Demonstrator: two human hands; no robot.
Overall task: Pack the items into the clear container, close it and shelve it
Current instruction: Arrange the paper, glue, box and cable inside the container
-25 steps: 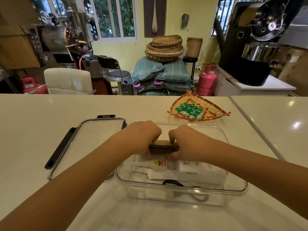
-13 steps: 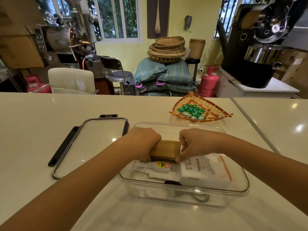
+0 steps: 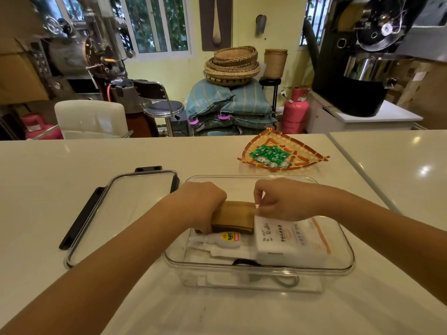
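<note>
The clear container (image 3: 261, 269) stands open on the white counter in front of me. Inside lie a brown wooden box (image 3: 235, 216), a small white glue bottle (image 3: 226, 239), a white tissue pack (image 3: 290, 240) and a dark loop near the front wall. My left hand (image 3: 203, 204) grips the left end of the wooden box, which lies flat in the container. My right hand (image 3: 278, 199) hovers at the box's right end, above the tissue pack, its fingers pinched with nothing visible in them. The clear lid (image 3: 121, 213) with black clips lies left of the container.
A woven tray (image 3: 302, 154) of green wrapped candies sits behind the container at the right. A seam (image 3: 358, 175) splits the counter at the right. Chairs, sacks, baskets, gas cylinders and roasting machines stand beyond the counter's far edge.
The wooden box went from held on edge above the container to lying flat inside it. My right hand has slid off its right end and lifted slightly.
</note>
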